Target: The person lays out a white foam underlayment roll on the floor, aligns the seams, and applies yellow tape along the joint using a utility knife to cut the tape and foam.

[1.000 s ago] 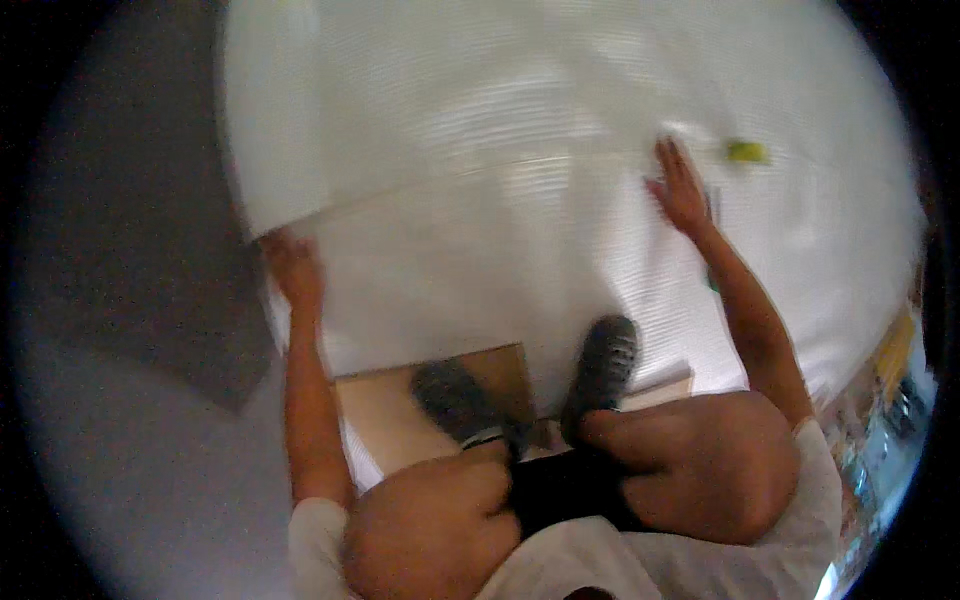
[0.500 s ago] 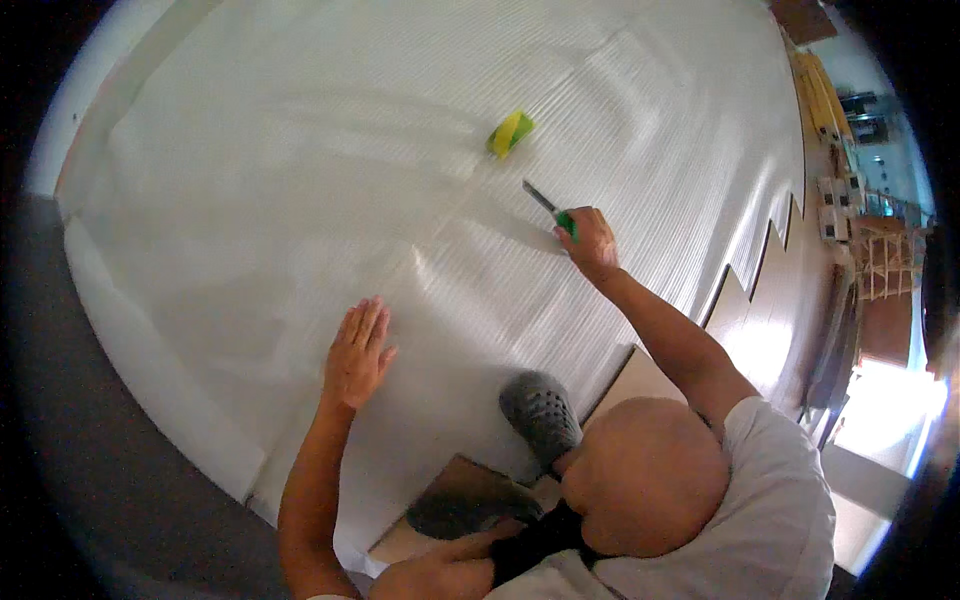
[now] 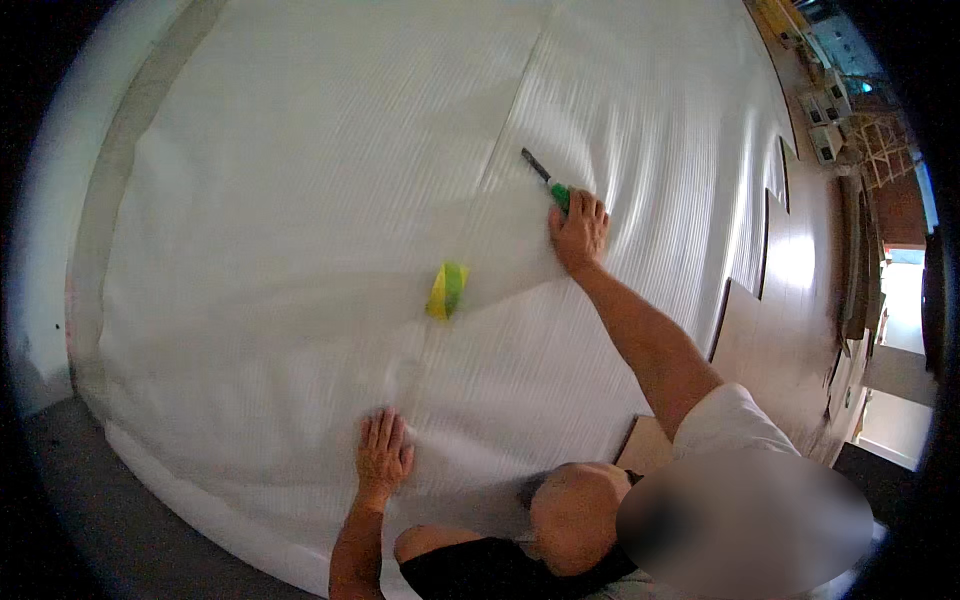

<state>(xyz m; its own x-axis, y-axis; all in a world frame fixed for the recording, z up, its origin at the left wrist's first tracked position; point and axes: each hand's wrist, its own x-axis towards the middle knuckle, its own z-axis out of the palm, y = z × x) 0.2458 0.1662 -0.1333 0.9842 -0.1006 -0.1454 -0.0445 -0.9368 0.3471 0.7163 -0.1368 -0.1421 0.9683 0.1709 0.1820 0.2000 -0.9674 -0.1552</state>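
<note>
White ribbed foam sheeting point(image 3: 330, 190) covers the floor, with a seam running away from me through the middle. My left hand point(image 3: 383, 450) lies flat on it near the bottom, fingers extended, close to that seam. Farther forward and right, my right hand point(image 3: 580, 225) grips a knife point(image 3: 553, 182) with a green handle and a dark blade pointing up-left, low over or on the sheet. A small yellow and green striped piece, perhaps tape point(image 3: 447, 290), lies on the sheet between my hands.
Wood-look planks point(image 3: 780, 260) with stepped ends border the sheet on the right, with stacked boards point(image 3: 855, 260) and other clutter beyond. A pale wall point(image 3: 45, 320) and dark grey floor point(image 3: 140, 510) edge it on the left. My bent legs are at the bottom, beside a board point(image 3: 645, 445).
My right hand, open a second ago, took hold of the knife and moved forward with it. My left hand left the sheet's edge and lies flat farther in. The view has turned.
</note>
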